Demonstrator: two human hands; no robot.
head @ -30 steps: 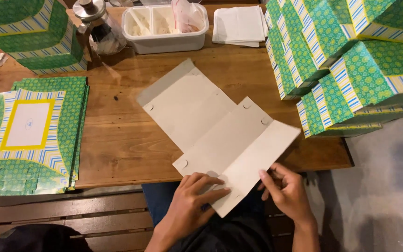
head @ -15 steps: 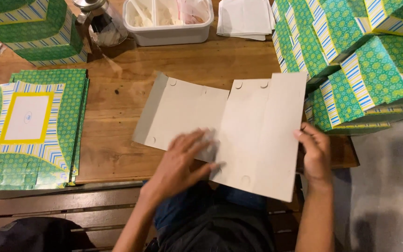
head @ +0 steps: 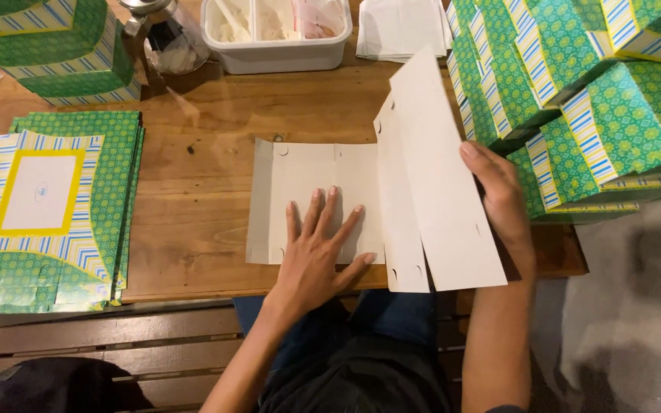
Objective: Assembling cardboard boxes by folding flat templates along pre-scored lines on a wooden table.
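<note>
Left hand (head: pixel 317 248) spread wide and flat, fingers fanned, pressing the lying panel of a pale grey-white flat cardboard box blank (head: pixel 311 200) onto the brown wooden counter (head: pixel 193 191), likely to pin that half down while the other is folded. Right hand (head: pixel 503 203) gripping the outer edge of the blank's raised panels (head: pixel 441 183), thumb on the plain side, fingers hidden behind, tilting them up along the crease. Blank lying near the counter's front edge, straight ahead of the body, long axis running left to right, plain inner face up, lifted flaps rising toward the far side. Further out: at right, touching the raised flap's back, a pile of assembled green patterned boxes (head: pixel 598 99); at left, a stack of flat green printed blanks (head: pixel 47 206); at the far edge, a white plastic tray (head: pixel 277 46), a glass jar (head: pixel 170 38), folded white sheets (head: pixel 399 27).
</note>
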